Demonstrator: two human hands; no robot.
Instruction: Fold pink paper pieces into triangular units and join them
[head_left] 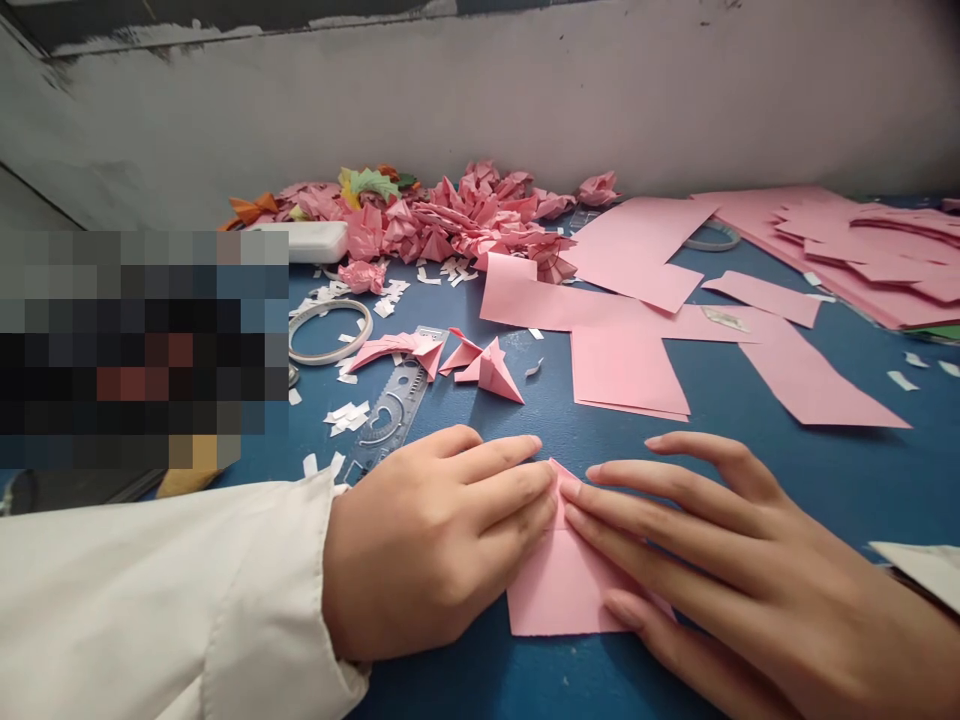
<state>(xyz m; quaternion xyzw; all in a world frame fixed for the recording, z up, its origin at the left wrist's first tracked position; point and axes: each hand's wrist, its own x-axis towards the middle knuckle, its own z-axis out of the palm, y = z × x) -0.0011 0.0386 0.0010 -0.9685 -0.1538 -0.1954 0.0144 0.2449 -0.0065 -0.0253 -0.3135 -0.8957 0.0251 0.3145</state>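
Note:
A small pink paper piece (pixel 559 585) lies on the blue table (pixel 840 470) right in front of me, its top folded to a point. My left hand (pixel 435 540) rests on its left side, fingers curled and pressing the fold with the fingertips. My right hand (pixel 720 560) lies flat over its right side, fingers stretched out and meeting the left fingertips at the point. Neither hand lifts the paper.
Folded pink shapes (pixel 491 370) and a clear ruler (pixel 394 405) lie just beyond my hands. Loose pink sheets (pixel 630 370) spread to the right, a stack (pixel 870 250) at far right. A heap of folded pink pieces (pixel 465 220), a tape ring (pixel 330 330) and white scraps sit by the wall.

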